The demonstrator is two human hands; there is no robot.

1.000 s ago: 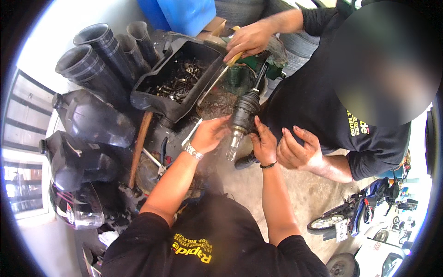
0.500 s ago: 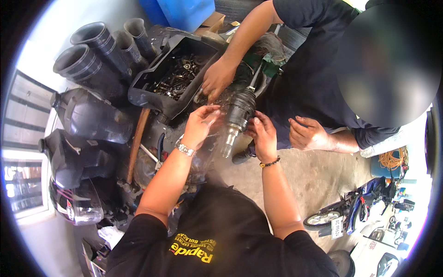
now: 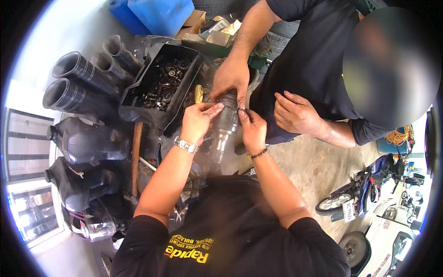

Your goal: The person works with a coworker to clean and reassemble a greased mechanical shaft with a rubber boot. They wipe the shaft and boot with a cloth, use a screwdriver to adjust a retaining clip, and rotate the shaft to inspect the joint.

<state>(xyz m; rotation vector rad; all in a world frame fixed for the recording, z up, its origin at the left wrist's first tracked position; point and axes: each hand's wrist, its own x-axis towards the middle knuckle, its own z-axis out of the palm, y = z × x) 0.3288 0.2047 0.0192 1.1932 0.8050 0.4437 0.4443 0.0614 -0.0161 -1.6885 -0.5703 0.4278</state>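
Observation:
A CV axle shaft with a ribbed black boot and splined steel end stands at the centre, partly blurred. My left hand pinches at the boot's left side, near its lower band. My right hand grips at the boot's right side with thumb and finger closed. A co-worker's hand reaches over the boot from above, fingers on it near mine. Their other hand hangs half curled to the right. A yellow-handled tool lies left of the boot.
A black bin of metal hardware, black tubes, jugs and a wooden handle stand at left. Blue containers sit at the back. A motorcycle and a white vehicle are lower right.
The co-worker's upper hand has let go of the yellow-handled tool and come down onto the boot. My hands have closed in on the boot's band from both sides.

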